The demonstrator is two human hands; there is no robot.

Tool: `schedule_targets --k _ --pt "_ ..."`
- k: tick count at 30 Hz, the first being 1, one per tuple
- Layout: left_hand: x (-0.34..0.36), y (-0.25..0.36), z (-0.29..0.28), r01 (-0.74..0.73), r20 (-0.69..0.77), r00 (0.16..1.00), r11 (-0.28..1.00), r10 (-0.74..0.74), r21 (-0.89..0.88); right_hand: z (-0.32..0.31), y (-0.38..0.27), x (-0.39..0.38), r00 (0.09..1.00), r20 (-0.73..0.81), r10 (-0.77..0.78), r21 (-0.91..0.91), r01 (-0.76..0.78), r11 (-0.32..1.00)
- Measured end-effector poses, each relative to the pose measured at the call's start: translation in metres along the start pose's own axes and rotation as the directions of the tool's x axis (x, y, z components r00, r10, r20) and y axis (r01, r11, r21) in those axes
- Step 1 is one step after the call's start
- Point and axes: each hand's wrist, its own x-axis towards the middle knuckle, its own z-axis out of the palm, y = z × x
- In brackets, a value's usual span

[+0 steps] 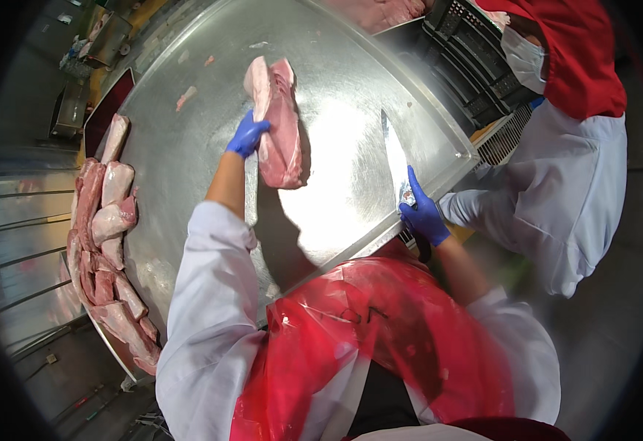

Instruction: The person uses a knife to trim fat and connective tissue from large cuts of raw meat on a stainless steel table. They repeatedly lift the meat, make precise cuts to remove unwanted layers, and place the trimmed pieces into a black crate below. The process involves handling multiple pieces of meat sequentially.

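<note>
A long slab of raw pink meat (283, 136) with a pale fat layer along one side is in the middle of the steel table (189, 154). My left hand (248, 134), in a blue glove, grips it by its left side. Close to the table's right front edge, my right hand (426, 214), also gloved in blue, is closed around the handle of a knife (395, 151). The knife's long blade points away from me, over the tabletop. Part of the handle is hidden by the glove.
Several raw meat pieces (112, 228) are heaped along the table's left edge. Small scraps (187, 97) lie at the far left. A co-worker (556, 169) in white with a red hood stands close on the right, beside black crates (472, 62). More meat (380, 11) shows at the far edge.
</note>
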Motion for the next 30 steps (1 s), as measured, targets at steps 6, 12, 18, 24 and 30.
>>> schedule_targets --k 6,12,18,24,30 --pt "-0.051 -0.053 -0.016 0.206 -0.182 0.962 0.978 -0.205 -0.01 -0.004 0.014 0.044 0.998 0.014 -0.063 0.127 0.061 0.99" --pt "-0.032 0.028 0.038 0.172 -0.365 0.923 0.717 0.122 0.675 0.003 -0.008 0.112 0.993 0.033 0.115 0.145 -0.119 0.982" --pt "-0.083 0.001 0.028 -0.2 -0.026 0.842 0.357 0.539 0.913 0.048 -0.031 0.176 0.992 0.12 -0.043 0.113 0.029 0.993" --pt "-0.093 0.007 0.0 -0.028 -0.411 0.877 0.882 0.247 0.47 0.142 -0.086 0.232 0.952 0.305 -0.025 -0.006 0.028 1.0" --pt "-0.096 0.029 -0.001 -0.218 -0.309 0.885 0.896 0.35 0.388 0.181 -0.12 0.24 0.65 0.75 0.124 -0.295 0.16 0.942"
